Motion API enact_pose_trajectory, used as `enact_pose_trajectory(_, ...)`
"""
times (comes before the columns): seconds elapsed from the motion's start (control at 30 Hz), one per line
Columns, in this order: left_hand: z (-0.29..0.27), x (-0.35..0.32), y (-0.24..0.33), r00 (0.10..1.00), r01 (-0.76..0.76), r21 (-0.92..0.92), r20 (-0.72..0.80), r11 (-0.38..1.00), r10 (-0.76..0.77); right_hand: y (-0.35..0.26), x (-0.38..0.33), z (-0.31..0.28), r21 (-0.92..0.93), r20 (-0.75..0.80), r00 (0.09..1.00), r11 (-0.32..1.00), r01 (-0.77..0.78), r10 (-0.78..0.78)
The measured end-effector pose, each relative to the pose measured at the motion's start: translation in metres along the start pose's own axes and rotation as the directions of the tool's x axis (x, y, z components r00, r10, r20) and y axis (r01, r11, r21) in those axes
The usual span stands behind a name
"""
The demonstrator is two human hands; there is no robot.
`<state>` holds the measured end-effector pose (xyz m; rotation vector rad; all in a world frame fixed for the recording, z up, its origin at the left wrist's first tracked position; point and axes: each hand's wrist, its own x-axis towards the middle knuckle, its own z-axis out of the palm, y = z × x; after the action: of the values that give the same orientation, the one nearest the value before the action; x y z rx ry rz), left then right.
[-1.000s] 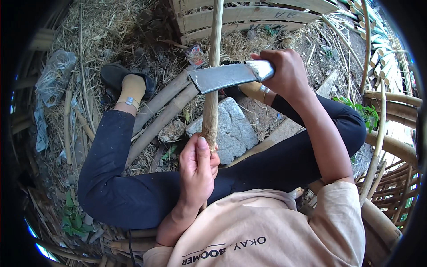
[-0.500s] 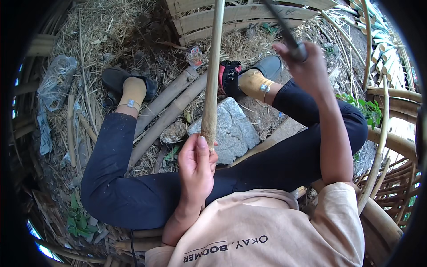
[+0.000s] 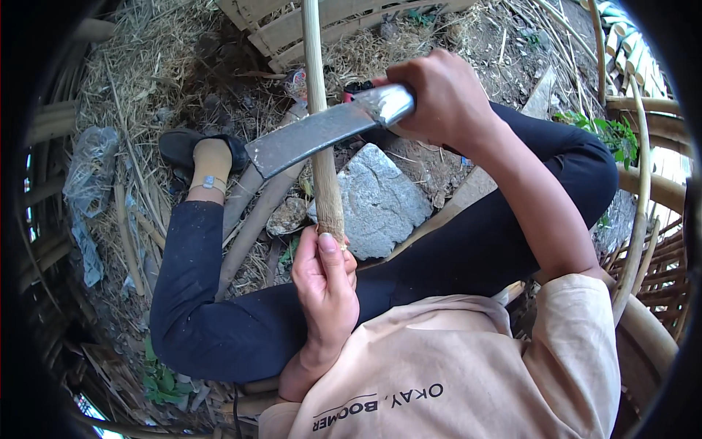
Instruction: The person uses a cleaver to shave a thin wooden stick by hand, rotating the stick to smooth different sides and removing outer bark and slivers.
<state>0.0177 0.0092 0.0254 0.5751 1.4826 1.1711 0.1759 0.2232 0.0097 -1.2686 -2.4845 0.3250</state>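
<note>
Blade (image 3: 303,140) across stick (image 3: 327,190), stone (image 3: 382,205) right of stick, plastic bag (image 3: 91,168) far left

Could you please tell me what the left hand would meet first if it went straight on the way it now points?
Most likely the metal blade, which crosses the stick ahead of the left hand, though depth is hard to judge from this one view.

At eleven o'clock, dull mottled grey is being shown by the knife blade (image 3: 307,140) and streaky pale tan by the stick (image 3: 327,186); at one, silver by the knife handle (image 3: 395,103). Speckled light grey is being shown at two by the stone (image 3: 382,201). Black is being worn at eight in the trousers (image 3: 219,329), mustard at ten in the sock (image 3: 210,161), and dark-lettered beige at five in the shirt (image 3: 446,358).
</note>
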Motion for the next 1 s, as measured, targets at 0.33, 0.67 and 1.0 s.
enact_pose_trajectory(0.33, -0.004, 0.003, 0.005, 0.996, 0.052, -0.150, 0.077, 0.987, -0.041, 0.052, 0.012, -0.070, 0.037, -0.175, 0.889, 0.905, -0.424, 0.424)
enact_pose_trajectory(0.67, -0.010, 0.007, 0.010, 0.992, 0.126, -0.236, 0.052, 0.964, -0.116, -0.020, -0.011, -0.013, 0.221, 0.156, 0.987, 0.975, -0.003, -0.032)
enact_pose_trajectory(1.0, -0.005, 0.000, 0.000, 0.997, 0.067, -0.129, 0.055, 0.989, -0.060, 0.002, 0.014, 0.001, -0.029, -0.121, 0.992, 0.999, 0.038, -0.042)
